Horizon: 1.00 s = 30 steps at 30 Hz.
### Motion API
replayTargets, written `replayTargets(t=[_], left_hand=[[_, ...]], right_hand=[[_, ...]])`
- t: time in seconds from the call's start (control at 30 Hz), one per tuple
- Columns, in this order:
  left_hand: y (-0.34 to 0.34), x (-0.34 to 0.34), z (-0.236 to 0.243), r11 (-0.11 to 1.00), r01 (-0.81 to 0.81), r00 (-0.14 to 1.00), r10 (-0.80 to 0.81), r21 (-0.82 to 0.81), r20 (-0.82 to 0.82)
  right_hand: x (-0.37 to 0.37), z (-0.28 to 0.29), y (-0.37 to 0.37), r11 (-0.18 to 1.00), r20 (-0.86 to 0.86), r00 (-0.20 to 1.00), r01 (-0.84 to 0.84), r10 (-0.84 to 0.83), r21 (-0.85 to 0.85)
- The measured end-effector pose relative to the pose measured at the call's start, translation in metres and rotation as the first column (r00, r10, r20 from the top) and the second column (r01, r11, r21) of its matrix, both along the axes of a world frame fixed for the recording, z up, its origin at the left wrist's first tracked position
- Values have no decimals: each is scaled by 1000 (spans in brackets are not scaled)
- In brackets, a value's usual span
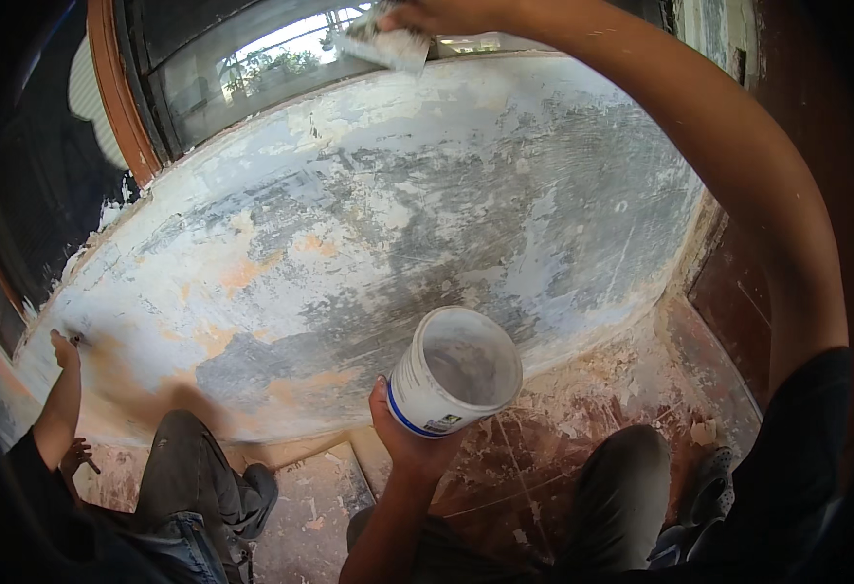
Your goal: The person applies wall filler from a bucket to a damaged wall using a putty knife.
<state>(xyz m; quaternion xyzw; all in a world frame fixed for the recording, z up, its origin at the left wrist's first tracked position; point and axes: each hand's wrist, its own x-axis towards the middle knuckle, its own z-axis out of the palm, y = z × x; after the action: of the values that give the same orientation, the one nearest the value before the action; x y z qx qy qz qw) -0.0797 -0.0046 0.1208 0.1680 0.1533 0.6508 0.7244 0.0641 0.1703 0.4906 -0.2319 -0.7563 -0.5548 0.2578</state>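
Observation:
My left hand (413,443) is wrapped round the lower side of a white plastic tub (409,382) with a blue stripe. The tub tilts so that its inside shows, coated with pale grey residue. High at the upper edge of the picture, my right hand (425,16) grips a putty knife (388,51) with a wide blade smeared white. The blade lies at the top edge of a patchy wall (388,214), just below a window (271,58). White, grey and orange patches cover this wall. Part of my right hand is cut off by the frame.
A co-worker crouches at the left, one hand (65,350) at the wall and the other hand (76,456) lower, holding a thin tool. Their bent knee (185,457) is close to the wall. Flakes and dust litter the reddish tiled floor (563,419). A brown window post (120,92) rises upper left.

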Motion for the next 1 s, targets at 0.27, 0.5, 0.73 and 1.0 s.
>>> replayTargets(t=[0.27, 0.5, 0.73, 1.0], left_hand=[[-1, -9, 7, 1000, -3, 995, 4, -14, 97], [-1, -1, 4, 997, -20, 999, 22, -70, 34], [9, 0, -6, 997, -20, 1000, 21, -70, 22], [4, -7, 5, 998, -58, 991, 60, -21, 120]], right_hand=[[2, -99, -1, 995, 216, 975, 74, -59, -61], [-36, -92, 10, 998, 191, 979, -62, 67, -32], [-23, -31, 1, 997, 93, 994, 66, -63, -33], [-19, -72, -15, 988, 70, 998, 13, -2, -155]])
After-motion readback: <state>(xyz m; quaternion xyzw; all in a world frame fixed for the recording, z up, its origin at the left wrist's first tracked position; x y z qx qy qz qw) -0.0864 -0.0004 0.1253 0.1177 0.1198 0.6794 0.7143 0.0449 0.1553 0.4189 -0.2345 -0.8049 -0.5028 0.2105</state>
